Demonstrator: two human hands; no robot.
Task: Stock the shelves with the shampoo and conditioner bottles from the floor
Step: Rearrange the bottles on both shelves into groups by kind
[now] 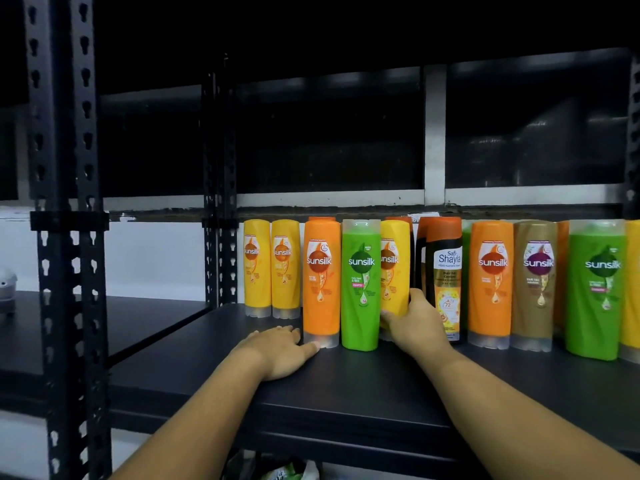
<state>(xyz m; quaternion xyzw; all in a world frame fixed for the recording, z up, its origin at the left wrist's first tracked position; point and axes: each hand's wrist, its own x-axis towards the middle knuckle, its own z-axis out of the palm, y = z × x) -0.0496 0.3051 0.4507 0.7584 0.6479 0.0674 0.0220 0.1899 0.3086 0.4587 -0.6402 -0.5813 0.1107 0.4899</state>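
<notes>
Hands at a black shelf: right hand fingers curl round a yellow Sunsilk bottle between the green Sunsilk bottle and the Safi Shayla bottle. The left hand lies flat, touching the orange Sunsilk bottle. Probably best seated upright, label forward.

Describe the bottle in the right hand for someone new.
Scan the row on the black shelf. The yellow bottle stands between a green bottle and the black Shayla bottle. Alone among yellow ones, it is gripped by the right hand.
</notes>
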